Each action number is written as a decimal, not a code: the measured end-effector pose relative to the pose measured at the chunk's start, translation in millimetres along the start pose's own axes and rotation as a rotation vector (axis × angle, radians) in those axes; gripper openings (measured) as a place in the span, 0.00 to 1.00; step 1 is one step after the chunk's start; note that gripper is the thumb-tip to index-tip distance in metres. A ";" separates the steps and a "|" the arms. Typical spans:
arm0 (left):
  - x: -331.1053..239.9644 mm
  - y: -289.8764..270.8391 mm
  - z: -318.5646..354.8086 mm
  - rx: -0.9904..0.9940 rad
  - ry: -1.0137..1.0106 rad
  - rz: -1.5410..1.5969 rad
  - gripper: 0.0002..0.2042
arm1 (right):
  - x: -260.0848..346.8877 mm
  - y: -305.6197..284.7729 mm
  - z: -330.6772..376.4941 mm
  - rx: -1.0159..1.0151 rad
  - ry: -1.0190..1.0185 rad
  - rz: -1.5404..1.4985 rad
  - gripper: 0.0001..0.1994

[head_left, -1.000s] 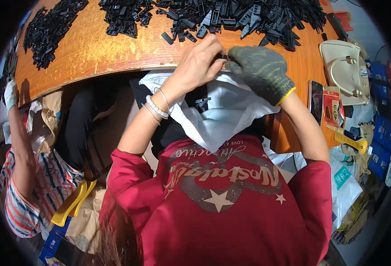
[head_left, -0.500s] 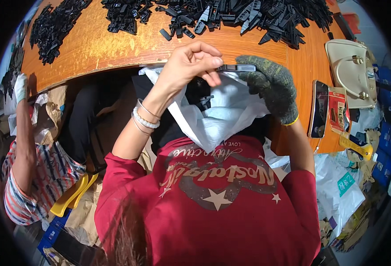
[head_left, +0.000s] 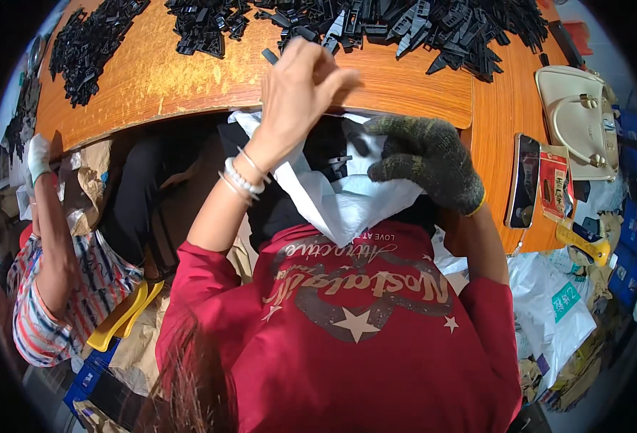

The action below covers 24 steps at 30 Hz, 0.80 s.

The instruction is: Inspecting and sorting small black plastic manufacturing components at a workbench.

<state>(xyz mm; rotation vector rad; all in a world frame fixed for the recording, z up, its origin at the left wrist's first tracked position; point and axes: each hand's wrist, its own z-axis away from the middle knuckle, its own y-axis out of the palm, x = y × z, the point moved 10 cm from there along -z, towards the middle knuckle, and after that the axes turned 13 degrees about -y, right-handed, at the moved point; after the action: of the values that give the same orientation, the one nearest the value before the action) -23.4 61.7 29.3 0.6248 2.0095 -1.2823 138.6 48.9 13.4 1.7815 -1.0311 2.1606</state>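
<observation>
My bare left hand point(head_left: 300, 90), with bracelets at the wrist, is over the table's front edge, just short of the black plastic parts point(head_left: 347, 29). Its thumb stands apart from the fingers and is blurred; I see nothing held. My right hand point(head_left: 434, 159) wears a dark knitted glove and hovers over a white bag point(head_left: 347, 209) on my lap. Its fingers and thumb are spread apart. Close to the gloved fingertips, a dark blurred shape is too smeared to name. Several black plastic pieces point(head_left: 339, 166) show inside the bag's mouth.
The wooden table point(head_left: 224, 94) bears more heaps of black parts point(head_left: 91, 54). At right are a phone point(head_left: 524, 177), a red packet point(head_left: 555, 180) and a cream handbag point(head_left: 571, 119). A person in a striped shirt point(head_left: 66, 303) with a white glove point(head_left: 38, 155) sits at left.
My left hand has moved up toward the heap, away from the black plastic piece it held between thumb and fingers. My gloved right hand has dropped slightly over the bag and opened.
</observation>
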 end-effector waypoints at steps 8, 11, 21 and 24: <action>1.0 2.6 -12.8 -0.179 0.087 -0.272 0.11 | -18.3 -14.1 -0.6 -0.249 0.022 -0.163 0.16; 2.1 -1.1 -2.5 -0.156 0.038 0.024 0.10 | -15.0 -23.2 -9.2 -0.304 -0.077 0.004 0.14; -6.1 11.9 -16.4 -0.050 -0.007 -0.033 0.10 | -3.6 -37.6 -19.1 -0.346 -0.365 0.539 0.15; -0.6 20.6 -31.7 -0.053 -0.069 -0.304 0.14 | 16.7 -35.9 -11.7 -0.371 -0.520 0.921 0.15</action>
<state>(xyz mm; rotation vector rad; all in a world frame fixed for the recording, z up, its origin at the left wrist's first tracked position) -17.5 99.0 26.9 0.2516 2.1307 -1.3977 143.3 77.8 42.5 1.9166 -2.5849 1.6221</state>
